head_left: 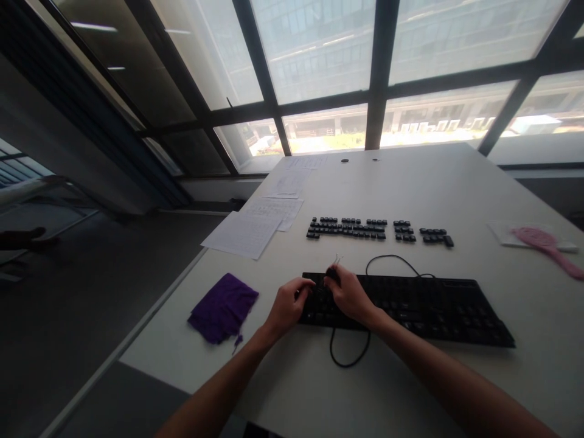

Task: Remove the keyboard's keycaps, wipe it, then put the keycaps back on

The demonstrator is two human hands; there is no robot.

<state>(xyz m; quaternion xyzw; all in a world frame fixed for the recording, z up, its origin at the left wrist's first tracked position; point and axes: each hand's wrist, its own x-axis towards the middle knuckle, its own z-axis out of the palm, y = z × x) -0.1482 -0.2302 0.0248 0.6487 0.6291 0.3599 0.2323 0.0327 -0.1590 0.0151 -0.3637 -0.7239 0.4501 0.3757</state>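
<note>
A black keyboard [424, 307] lies across the white table [456, 188] in front of me, its cable [349, 356] looping toward the near edge. My left hand [288, 306] grips the keyboard's left end with curled fingers. My right hand [349, 293] is pinched over the keys at the left end, holding a small wire keycap puller whose thin prongs [338, 260] stick up. Rows of loose black keycaps [360, 228] are laid out on the table beyond the keyboard.
A purple cloth [223, 307] lies left of the keyboard. Several printed sheets [246, 234] sit at the table's left edge. A pink brush [545, 243] rests on a white sheet at the right. Large windows stand behind the table.
</note>
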